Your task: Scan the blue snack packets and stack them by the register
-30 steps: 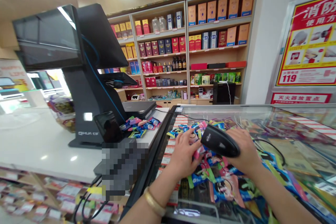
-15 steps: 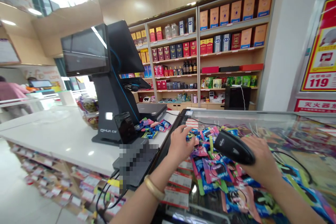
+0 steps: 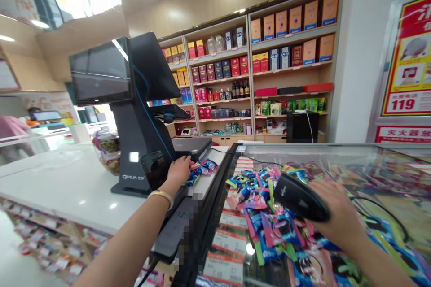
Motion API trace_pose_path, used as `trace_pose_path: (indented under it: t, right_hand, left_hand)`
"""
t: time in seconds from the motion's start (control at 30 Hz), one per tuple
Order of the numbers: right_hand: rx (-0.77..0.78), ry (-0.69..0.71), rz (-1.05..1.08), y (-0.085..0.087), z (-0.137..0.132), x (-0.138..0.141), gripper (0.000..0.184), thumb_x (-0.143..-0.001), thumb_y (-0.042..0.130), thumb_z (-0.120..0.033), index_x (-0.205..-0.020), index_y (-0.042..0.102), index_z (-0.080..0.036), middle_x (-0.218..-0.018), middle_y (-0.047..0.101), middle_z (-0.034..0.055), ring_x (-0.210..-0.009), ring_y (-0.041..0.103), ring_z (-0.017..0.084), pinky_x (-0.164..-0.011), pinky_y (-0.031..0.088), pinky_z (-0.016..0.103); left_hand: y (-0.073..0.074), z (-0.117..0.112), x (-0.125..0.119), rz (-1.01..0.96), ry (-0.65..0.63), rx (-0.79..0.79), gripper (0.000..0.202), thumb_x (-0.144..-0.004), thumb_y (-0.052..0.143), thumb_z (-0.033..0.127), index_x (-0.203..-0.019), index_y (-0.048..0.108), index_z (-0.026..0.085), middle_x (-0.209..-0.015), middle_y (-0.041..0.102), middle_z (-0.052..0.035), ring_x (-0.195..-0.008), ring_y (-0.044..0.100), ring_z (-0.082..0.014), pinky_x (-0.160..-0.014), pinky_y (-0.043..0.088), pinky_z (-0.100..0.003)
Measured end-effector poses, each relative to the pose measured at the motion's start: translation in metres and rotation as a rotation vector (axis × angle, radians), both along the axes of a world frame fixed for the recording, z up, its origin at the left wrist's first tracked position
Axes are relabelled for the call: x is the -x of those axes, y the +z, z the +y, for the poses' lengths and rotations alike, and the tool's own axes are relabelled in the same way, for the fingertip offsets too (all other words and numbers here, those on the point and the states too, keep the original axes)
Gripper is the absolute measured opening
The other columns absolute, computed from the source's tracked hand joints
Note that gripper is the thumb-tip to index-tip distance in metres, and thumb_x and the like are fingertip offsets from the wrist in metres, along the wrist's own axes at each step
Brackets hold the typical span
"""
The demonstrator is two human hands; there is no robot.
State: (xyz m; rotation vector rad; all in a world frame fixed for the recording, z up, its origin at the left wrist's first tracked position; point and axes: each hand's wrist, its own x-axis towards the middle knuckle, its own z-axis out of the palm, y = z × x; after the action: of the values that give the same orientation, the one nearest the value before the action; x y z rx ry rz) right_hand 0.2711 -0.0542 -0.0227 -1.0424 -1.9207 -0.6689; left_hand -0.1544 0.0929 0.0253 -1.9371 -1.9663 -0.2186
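My right hand [image 3: 336,206] is wrapped round a black barcode scanner [image 3: 299,197], held above a heap of small blue, pink and green candy packets [image 3: 279,228] on the glass display counter. Over on the white counter, my left hand [image 3: 180,171] reaches to a smaller pile of similar candy packets [image 3: 204,168] beside the cash register [image 3: 141,134]. Its fingers are stretched over the near side of that pile and partly cover it; no packet shows in its grip. A gold-coloured bangle circles the left wrist.
A phone-like device [image 3: 175,228] lies below my left forearm. The glass counter [image 3: 357,152] carries price labels [image 3: 232,242] along its left side. A jar of wrapped goods [image 3: 107,150] stands behind the register. Shelves of boxes and bottles [image 3: 220,71] line the back wall.
My left hand has moved left from the heap on the glass counter to the pile beside the register. My right hand keeps the scanner in about the same place.
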Motion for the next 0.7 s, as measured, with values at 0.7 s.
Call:
trace_pose_path:
  t: [0.7]
  right_hand:
    - [0.037,0.024,-0.023,0.003,0.000,0.002,0.017,-0.073,0.064,-0.035,-0.082,0.058,-0.022,-0.073,0.061,0.0003,-0.071,0.054,0.018,-0.070,0.030,0.033]
  left_hand:
    - [0.031,0.002,-0.005,-0.709,-0.077,-0.299,0.013,-0.074,0.055,0.017,-0.086,0.061,0.018,-0.086,0.066,-0.0068,-0.088,0.063,-0.0212,-0.082,0.049,-0.033]
